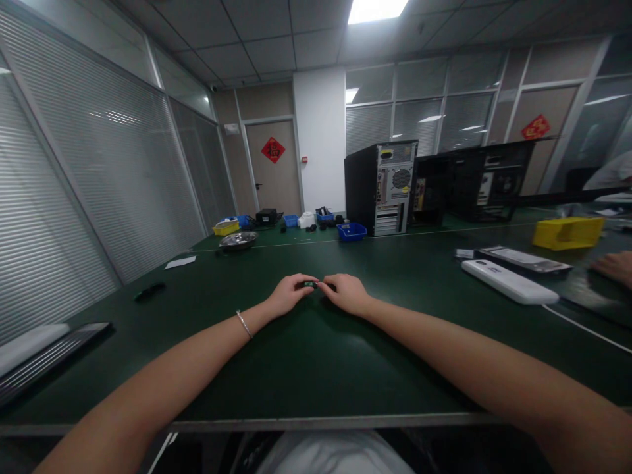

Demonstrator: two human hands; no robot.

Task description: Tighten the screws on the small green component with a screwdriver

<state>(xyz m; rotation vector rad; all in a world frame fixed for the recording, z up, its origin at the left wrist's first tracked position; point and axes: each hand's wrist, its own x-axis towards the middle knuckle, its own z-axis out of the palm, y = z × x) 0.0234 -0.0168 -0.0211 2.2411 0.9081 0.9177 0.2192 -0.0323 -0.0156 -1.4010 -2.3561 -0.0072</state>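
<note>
Just above the table's middle, my left hand [288, 293] pinches a small dark piece with a green face [309, 284] between thumb and fingers. It is too small in view to name its kind. My right hand [347, 293] meets it from the other side, fingers closed and thumb tip at the piece's right end. Whatever the right fingertips hold is hidden behind the thumb. Both forearms reach in over the near edge of the dark green table [316, 368].
A white power bank-like block [508, 281] with a cable lies right, near a yellow bin [567, 233] and another person's hand [615, 266]. Computer towers [395, 187], a blue tray [351, 231] and a metal dish [238, 239] stand farther back. A dark slatted panel [54, 355] lies left.
</note>
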